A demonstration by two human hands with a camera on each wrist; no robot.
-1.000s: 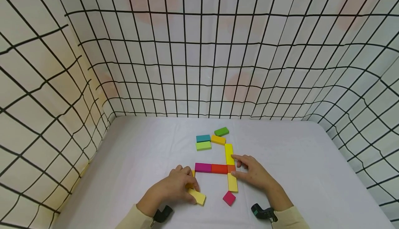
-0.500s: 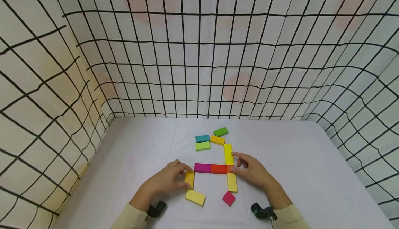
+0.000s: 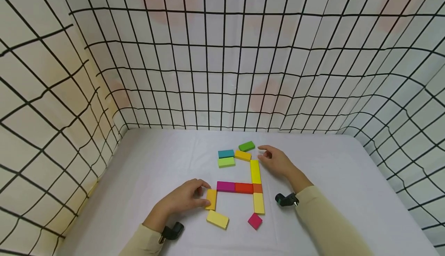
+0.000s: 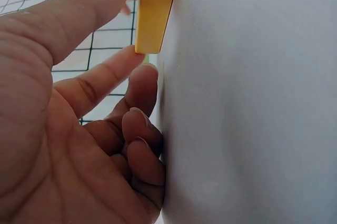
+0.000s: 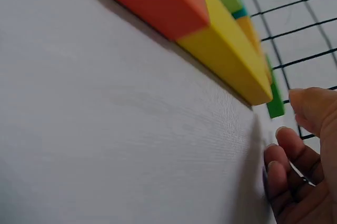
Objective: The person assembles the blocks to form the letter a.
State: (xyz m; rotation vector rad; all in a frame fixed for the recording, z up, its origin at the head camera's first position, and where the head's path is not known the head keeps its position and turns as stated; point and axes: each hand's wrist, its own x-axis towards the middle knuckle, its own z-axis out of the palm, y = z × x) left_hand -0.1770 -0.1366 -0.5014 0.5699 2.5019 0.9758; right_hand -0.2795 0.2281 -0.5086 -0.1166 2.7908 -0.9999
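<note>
A golden block lies flat on a white-covered table, its far end just beside the purple block and its near end at the corner of a slanted, pale yellow block. The person's left hand reaches in from the side, thumb and index finger spread apart; the wrist view shows the index fingertip touching the golden block's far end, with the other fingers curled near the tabletop. Whether the thumb presses on the block, one cannot tell.

The purple block continues end to end into a red block and a small orange block. There the row meets a bright yellow block on the far side and a cream-yellow block on the near side. A crimson block sits turned on its corner just below.

The right hand, thumb and index finger parted with open space between them, hovers beyond the bright yellow block's far end, near a tilted green block. An amber block, a teal block and a lime block cluster close by.

Beige sleeves cover both forearms, and a black device is worn at each wrist. A dark wire grid stands around the table, backed by pale cloth.
</note>
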